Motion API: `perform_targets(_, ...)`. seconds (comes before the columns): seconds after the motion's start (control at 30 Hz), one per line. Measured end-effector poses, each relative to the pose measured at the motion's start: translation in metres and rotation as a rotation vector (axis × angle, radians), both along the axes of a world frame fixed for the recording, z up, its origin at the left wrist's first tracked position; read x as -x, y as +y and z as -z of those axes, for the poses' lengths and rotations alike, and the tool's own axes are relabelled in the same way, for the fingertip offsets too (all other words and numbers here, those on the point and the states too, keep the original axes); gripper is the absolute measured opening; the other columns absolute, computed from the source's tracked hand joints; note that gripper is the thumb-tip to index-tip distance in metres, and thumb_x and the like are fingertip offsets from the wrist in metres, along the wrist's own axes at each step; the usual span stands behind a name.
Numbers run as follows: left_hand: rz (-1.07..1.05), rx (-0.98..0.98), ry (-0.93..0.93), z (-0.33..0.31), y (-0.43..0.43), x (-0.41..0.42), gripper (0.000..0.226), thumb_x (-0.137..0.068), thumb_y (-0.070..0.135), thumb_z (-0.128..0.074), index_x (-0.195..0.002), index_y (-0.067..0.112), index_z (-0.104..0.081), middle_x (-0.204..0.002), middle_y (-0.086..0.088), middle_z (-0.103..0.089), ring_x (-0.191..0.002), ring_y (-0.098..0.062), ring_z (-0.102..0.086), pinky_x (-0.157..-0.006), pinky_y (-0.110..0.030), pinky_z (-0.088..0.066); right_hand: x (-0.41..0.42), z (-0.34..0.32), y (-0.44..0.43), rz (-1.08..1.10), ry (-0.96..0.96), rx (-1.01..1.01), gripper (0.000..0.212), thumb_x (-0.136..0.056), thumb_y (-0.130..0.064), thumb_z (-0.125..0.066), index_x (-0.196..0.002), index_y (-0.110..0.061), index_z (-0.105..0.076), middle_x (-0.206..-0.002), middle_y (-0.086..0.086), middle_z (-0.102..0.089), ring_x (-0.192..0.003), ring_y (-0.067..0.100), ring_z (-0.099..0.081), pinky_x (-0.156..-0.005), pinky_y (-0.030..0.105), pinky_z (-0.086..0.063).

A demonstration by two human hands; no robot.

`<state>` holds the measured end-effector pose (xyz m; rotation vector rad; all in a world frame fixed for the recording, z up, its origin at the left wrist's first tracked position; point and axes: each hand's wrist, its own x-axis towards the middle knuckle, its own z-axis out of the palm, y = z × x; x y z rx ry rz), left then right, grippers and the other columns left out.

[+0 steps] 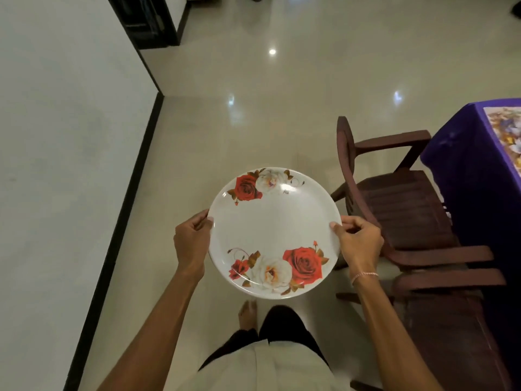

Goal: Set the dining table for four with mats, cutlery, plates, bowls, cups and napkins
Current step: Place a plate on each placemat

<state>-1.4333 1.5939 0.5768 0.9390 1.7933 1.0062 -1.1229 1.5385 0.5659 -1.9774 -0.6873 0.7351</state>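
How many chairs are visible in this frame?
2. One chair stands beside the purple-covered table; the other chair sits just nearer the person, alongside it. More may be out of view.

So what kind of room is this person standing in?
Most likely a home dining area: a purple-draped table with a patterned mat on it, brown armchairs beside it, and a rose-patterned plate held over the glossy tiled floor.

White round plate (273,231) — red and cream roses, held level, above floor
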Motion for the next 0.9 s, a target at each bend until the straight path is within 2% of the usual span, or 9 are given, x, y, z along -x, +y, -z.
perform_targets(0.1,0.029,-0.024,0.008,-0.012,0.07,0.003,0.028,-0.097,0.014,-0.066,-0.124,0.018,-0.074,-0.101,0.013,-0.075,-0.091,-0.007,-0.071,-0.078,-0.027,-0.059,0.006,-0.013,0.055,0.036,0.012,-0.007,0.016,-0.084,-0.015,-0.084,-0.098,-0.012,-0.076,-0.092,0.001,-0.075,-0.083,0.013,-0.071,-0.078,0.034,-0.061)
perform_targets(0.23,0.084,-0.048,0.012,-0.019,0.166,-0.011,0.028,-0.098,0.013,-0.066,-0.124,0.019,-0.074,-0.099,0.015,-0.073,-0.087,-0.006,-0.071,-0.07,-0.022,-0.057,-0.004,-0.021,0.138,0.089,0.004,-0.035,0.017,-0.083,-0.016,-0.084,-0.098,-0.014,-0.076,-0.089,-0.003,-0.073,-0.082,0.012,-0.071,-0.075,0.032,-0.062)
perform_targets(0.3,0.134,-0.072,0.004,-0.019,0.221,-0.027,0.028,-0.098,0.012,-0.066,-0.124,0.02,-0.074,-0.098,0.018,-0.073,-0.087,-0.006,-0.071,-0.071,-0.023,-0.058,-0.017,-0.019,0.183,0.138,-0.014,-0.061,0.015,-0.083,-0.016,-0.084,-0.095,-0.015,-0.076,-0.085,-0.004,-0.073,-0.08,0.012,-0.072,-0.076,0.036,-0.064)
perform_targets(0.4,0.189,-0.1,0.015,-0.016,0.307,-0.062,0.029,-0.098,0.012,-0.065,-0.124,0.021,-0.074,-0.096,0.022,-0.072,-0.085,-0.002,-0.071,-0.066,-0.015,-0.054,-0.046,-0.013,0.254,0.192,-0.043,-0.086,0.012,-0.081,-0.014,-0.084,-0.091,-0.016,-0.078,-0.08,-0.006,-0.073,-0.076,0.014,-0.072,-0.076,0.041,-0.065)
perform_targets(0.53,0.257,-0.092,-0.014,-0.02,0.426,-0.132,0.029,-0.098,0.011,-0.065,-0.125,0.02,-0.073,-0.097,0.024,-0.07,-0.088,0.001,-0.069,-0.076,-0.019,-0.055,-0.106,-0.009,0.35,0.306,-0.018,-0.091,0.01,-0.08,-0.014,-0.084,-0.087,-0.017,-0.077,-0.075,-0.009,-0.071,-0.07,0.011,-0.07,-0.075,0.042,-0.064)
perform_targets(0.67,0.368,-0.106,-0.023,-0.028,0.532,-0.21,0.028,-0.099,0.011,-0.066,-0.124,0.02,-0.074,-0.098,0.023,-0.071,-0.089,0.004,-0.069,-0.081,-0.021,-0.056,-0.168,-0.015,0.431,0.385,-0.041,-0.076,0.01,-0.081,-0.012,-0.084,-0.089,-0.012,-0.077,-0.078,-0.004,-0.072,-0.069,0.012,-0.067,-0.079,0.039,-0.063)
perform_targets(0.8,0.46,-0.101,-0.023,-0.031,0.605,-0.272,0.028,-0.098,0.01,-0.066,-0.122,0.022,-0.075,-0.095,0.028,-0.071,-0.086,0.009,-0.069,-0.079,-0.018,-0.054,-0.216,-0.011,0.477,0.477,-0.019,-0.071,0.013,-0.079,-0.013,-0.085,-0.09,-0.016,-0.078,-0.079,-0.006,-0.073,-0.075,0.014,-0.071,-0.079,0.041,-0.064)
perform_targets(0.9,0.568,-0.086,-0.008,-0.03,0.66,-0.328,0.027,-0.098,0.012,-0.066,-0.121,0.024,-0.075,-0.094,0.029,-0.073,-0.087,0.006,-0.071,-0.083,-0.024,-0.057,-0.25,-0.003,0.505,0.583,-0.026,-0.054,0.014,-0.079,-0.015,-0.085,-0.09,-0.016,-0.077,-0.079,-0.007,-0.072,-0.075,0.013,-0.071,-0.08,0.042,-0.063)
